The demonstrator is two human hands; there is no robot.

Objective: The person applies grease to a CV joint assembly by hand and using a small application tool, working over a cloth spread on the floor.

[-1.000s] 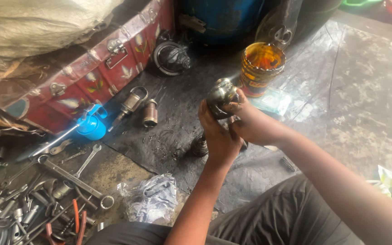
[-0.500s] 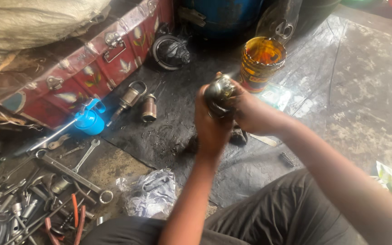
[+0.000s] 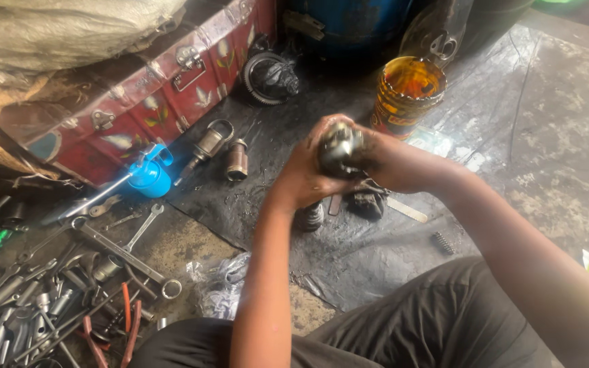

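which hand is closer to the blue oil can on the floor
Left. The left hand grips the greasy metal part on the side toward the blue oil can; the right hand grips its far side.

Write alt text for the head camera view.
Both hands, left hand and right hand, grip a greasy metal part above a black sheet. A jar of amber oil stands beyond; wrenches lie at left.

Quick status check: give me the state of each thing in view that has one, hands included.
Left hand: closed on the metal part
Right hand: closed on the metal part
Metal part: held off the floor, oily
Oil jar: upright, lid off
Blue oil can: on its side
Red trunk: shut
Spring: loose on the black sheet
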